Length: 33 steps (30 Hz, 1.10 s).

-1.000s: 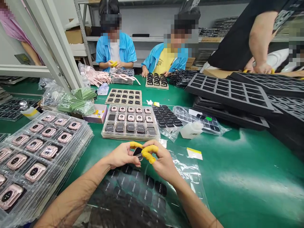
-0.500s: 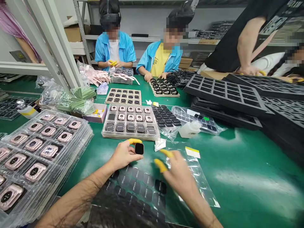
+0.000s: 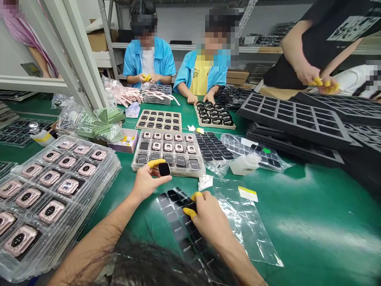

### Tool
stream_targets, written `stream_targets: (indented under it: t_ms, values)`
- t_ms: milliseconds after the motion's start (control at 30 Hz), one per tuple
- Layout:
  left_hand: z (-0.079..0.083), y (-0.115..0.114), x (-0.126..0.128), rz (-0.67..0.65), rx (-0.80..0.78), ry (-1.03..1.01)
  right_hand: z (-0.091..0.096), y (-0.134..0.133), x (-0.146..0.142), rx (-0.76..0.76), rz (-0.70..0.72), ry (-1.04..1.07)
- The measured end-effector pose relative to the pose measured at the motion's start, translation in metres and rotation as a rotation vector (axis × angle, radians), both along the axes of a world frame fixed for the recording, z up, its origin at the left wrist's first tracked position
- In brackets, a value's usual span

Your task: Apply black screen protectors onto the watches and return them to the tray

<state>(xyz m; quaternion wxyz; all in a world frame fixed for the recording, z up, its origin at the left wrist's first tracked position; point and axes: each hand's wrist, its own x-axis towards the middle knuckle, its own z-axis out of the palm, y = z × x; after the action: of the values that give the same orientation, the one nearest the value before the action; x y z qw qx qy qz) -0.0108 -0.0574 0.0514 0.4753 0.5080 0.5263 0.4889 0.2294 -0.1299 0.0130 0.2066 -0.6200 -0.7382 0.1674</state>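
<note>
On the green workbench [image 3: 297, 222] — left hand [image 3: 147, 182] pinches a black-faced smartwatch [image 3: 164, 169]; right hand [image 3: 210, 216] curls onto a black sheet [image 3: 171, 210], grip unclear, its lettering [image 3: 187, 222] unreadable.

White print on the black pads [image 3: 179, 231] is too small to read.

Black watch screen [image 3: 164, 169], yellow finger cots [image 3: 156, 163]

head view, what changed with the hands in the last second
The left hand now holds the watch alone, lifted toward the tray. The right hand let go of the watch and moved down onto the black sheet, which now lies out of the clear bag, to its left. The tray stayed as it was.
</note>
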Motion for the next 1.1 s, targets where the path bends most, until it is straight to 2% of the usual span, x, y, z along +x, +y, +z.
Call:
stream_targets:
  t_ms: [67,133,233,300,367,500,567,633,733,833,900,967,1033,1100]
  values:
    - [0.004,0.000,-0.005,-0.072,-0.014,-0.013,0.006,0.001,0.014,-0.164,-0.162,0.108]
    - [0.010,0.001,-0.011,-0.243,-0.034,-0.017,0.011,0.001,0.019,-0.276,-0.249,0.361]
    - [0.018,0.000,-0.017,-0.558,-0.074,0.049,0.018,0.000,0.014,-0.295,-0.295,0.847]
    - [0.018,-0.001,-0.016,-0.644,-0.096,0.077,0.020,-0.001,0.005,-0.318,-0.288,1.086]
    - [0.015,-0.001,-0.013,-0.599,-0.130,0.055,0.021,0.000,-0.001,-0.328,-0.313,1.213]
    - [0.011,0.000,-0.011,-0.412,-0.210,-0.077,0.020,0.002,-0.002,-0.143,-0.489,1.278]
    - [0.011,0.000,-0.011,-0.406,-0.253,-0.165,0.019,0.002,-0.004,-0.153,-0.466,1.295]
    - [0.011,0.000,-0.010,-0.431,-0.300,-0.240,0.016,-0.002,-0.011,-0.253,-0.370,1.312]
    - [0.007,-0.002,-0.003,-0.434,-0.314,-0.290,0.009,-0.006,-0.018,-0.369,-0.253,1.277]
    - [-0.002,-0.004,0.005,-0.420,-0.271,-0.208,0.007,0.000,0.000,-0.435,-0.140,1.005]
    - [-0.010,-0.004,0.010,-0.407,-0.223,-0.090,0.011,0.016,0.025,-0.336,-0.163,0.675]
    - [-0.016,-0.004,0.014,-0.384,-0.156,0.042,0.017,0.038,0.049,-0.089,-0.234,0.349]
    - [-0.021,-0.005,0.017,-0.347,-0.097,0.136,0.019,0.061,0.066,0.045,-0.089,0.141]
    - [-0.023,-0.007,0.021,-0.315,-0.069,0.144,0.017,0.078,0.072,0.080,0.091,0.051]
